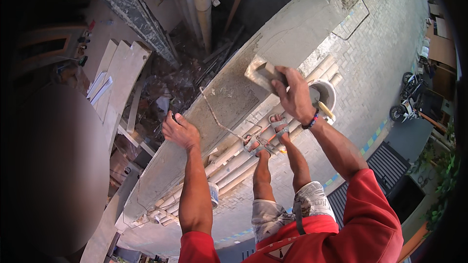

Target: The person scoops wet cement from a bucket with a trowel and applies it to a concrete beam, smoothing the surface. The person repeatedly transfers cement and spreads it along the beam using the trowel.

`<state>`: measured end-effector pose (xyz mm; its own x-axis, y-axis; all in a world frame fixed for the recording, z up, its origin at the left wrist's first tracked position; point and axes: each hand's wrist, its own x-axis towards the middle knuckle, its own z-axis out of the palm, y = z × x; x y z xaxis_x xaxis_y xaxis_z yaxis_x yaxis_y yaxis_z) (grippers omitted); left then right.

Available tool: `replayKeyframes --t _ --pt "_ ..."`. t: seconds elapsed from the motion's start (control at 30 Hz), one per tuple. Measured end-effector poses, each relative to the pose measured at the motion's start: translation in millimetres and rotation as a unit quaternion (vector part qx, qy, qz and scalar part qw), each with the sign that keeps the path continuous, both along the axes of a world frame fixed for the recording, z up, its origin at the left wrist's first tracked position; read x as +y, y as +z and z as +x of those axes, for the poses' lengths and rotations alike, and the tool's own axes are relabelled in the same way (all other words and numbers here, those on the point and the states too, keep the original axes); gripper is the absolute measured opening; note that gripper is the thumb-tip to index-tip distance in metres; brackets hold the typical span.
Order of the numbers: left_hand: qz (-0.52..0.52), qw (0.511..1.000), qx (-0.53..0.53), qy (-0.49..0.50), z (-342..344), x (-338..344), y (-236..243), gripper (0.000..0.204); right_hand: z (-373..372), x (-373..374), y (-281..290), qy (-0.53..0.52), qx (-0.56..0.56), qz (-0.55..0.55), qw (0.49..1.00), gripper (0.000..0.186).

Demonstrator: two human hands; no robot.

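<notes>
My right hand [296,92] grips the raised handle of a wooden plastering float [254,72], whose flat board lies at the near edge of a long concrete ledge [287,36]. Darker, rough mortar [229,100] covers the stretch of ledge just left of the float. My left hand [181,131] is at the far edge of the ledge with its fingers curled. Something small and dark shows by its fingertips, too little to name. A bent wire [210,109] sticks out over the ledge between my hands. Beneath the right forearm is a white bucket [327,90] with a yellow-handled tool [326,111].
My sandalled feet stand on bamboo poles [234,168] along the ledge, above a paved street [360,58]. A small bucket [213,195] sits by the left forearm. Beyond the ledge are planks [122,68], upright bamboo poles [202,5] and debris. Motorcycles [407,97] stand far right.
</notes>
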<state>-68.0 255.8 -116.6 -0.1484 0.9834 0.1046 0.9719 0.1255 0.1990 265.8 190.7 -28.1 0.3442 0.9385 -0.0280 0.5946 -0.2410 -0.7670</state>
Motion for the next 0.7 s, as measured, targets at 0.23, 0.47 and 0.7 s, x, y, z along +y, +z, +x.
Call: replayKeyframes --t 0.23,0.47,0.7 --pt "-0.022 1.0 -0.006 -0.004 8.9 1.8 3.1 0.045 151.6 58.1 -35.3 -0.215 -0.142 -0.008 0.966 0.035" --pt "0.012 1.0 -0.007 -0.007 7.6 0.8 0.0 0.046 -37.3 10.9 -21.8 0.135 0.026 -0.041 0.99 0.03" --pt "0.01 1.0 0.01 -0.005 3.8 -1.9 1.6 0.048 153.9 21.7 -21.2 -0.208 -0.114 0.017 0.971 0.034"
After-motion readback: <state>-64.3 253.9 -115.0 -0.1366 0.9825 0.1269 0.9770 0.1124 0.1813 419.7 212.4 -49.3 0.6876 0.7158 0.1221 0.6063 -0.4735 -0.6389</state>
